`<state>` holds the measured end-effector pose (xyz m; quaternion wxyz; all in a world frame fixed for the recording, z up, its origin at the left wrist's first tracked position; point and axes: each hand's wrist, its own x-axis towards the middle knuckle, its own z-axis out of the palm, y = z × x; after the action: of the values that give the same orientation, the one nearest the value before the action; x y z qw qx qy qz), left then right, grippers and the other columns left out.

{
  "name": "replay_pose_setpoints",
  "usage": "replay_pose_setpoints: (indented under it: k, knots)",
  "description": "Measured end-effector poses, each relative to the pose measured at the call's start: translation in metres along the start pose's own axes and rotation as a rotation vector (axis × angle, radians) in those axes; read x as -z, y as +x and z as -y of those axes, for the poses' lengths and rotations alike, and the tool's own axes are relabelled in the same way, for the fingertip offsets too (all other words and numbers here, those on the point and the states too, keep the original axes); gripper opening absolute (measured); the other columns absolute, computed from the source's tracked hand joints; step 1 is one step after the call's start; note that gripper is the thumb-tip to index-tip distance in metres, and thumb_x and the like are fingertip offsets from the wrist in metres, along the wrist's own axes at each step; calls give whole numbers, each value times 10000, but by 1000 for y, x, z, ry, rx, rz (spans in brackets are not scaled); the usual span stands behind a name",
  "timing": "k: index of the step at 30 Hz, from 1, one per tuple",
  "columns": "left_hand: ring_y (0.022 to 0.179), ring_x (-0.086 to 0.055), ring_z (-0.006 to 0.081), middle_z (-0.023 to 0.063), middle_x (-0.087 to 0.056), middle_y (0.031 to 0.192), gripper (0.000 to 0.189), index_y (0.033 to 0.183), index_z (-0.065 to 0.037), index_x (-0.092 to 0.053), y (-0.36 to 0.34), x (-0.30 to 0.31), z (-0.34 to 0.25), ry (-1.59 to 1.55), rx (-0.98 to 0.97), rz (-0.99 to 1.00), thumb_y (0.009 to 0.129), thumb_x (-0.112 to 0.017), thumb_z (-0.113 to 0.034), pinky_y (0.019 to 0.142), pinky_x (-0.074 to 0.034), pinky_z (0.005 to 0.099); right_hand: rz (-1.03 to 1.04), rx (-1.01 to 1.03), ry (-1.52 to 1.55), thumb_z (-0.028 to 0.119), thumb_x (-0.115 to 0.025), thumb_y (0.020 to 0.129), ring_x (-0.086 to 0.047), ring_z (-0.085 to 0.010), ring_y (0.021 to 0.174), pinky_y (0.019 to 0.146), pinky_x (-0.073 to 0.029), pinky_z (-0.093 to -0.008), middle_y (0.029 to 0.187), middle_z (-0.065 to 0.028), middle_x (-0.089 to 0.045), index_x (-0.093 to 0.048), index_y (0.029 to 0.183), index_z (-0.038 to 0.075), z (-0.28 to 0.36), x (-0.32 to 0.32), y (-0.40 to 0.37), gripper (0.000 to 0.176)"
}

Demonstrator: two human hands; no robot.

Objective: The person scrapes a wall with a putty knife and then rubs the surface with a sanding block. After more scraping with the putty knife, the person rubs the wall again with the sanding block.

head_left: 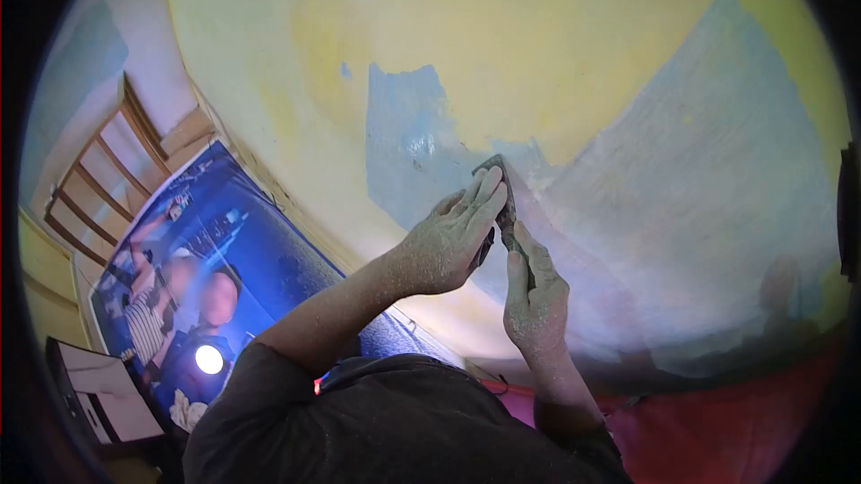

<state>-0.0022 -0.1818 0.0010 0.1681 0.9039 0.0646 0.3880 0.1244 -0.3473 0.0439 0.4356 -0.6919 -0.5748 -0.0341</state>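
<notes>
A narrow, dark, dust-covered piece that looks like sandpaper (509, 208) lies against the yellow and pale blue wall (574, 44). My left hand (453, 237) is pressed over it, with straight fingers held together along its upper part, and a dark edge shows below the palm. At the lower end, my right hand (536, 300) grips the same piece between thumb and fingers. Pale dust coats both hands and the forearms. Under the fingers, the sandpaper's working face is hidden. Beside its top end runs the ragged border of a bluish patch (404, 116).
On the left, a blue printed sheet (287, 242) with pictured people spreads below a wooden slatted frame (99, 179). A bright round light (209, 359) glows near a screen (112, 399). Red material (717, 430) lies along the wall's base at lower right.
</notes>
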Motion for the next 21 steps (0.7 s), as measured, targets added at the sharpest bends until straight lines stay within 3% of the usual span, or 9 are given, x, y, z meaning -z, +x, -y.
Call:
replay_pose_setpoints:
  k: [17,21]
  knots:
    - [1598,-393,584,444,-311,1724,774,1652,145,-301,2,8,14,44,11,-111,1003,-669,-59,1261,-406,641,16,25,7,89,-621,1129,-784,-436,1204,1004,-618,-484,1309,-311,-773,-668,1496,-23,5,-17,21,387]
    - [1606,-387,576,468,-371,1679,738,1639,165,-325,-6,-4,7,-23,4,-102,994,-650,11,1296,-383,604,38,11,-40,92,-621,1131,-786,-430,1203,1001,-617,-484,1307,-307,-775,-671,1496,-23,4,-9,7,386]
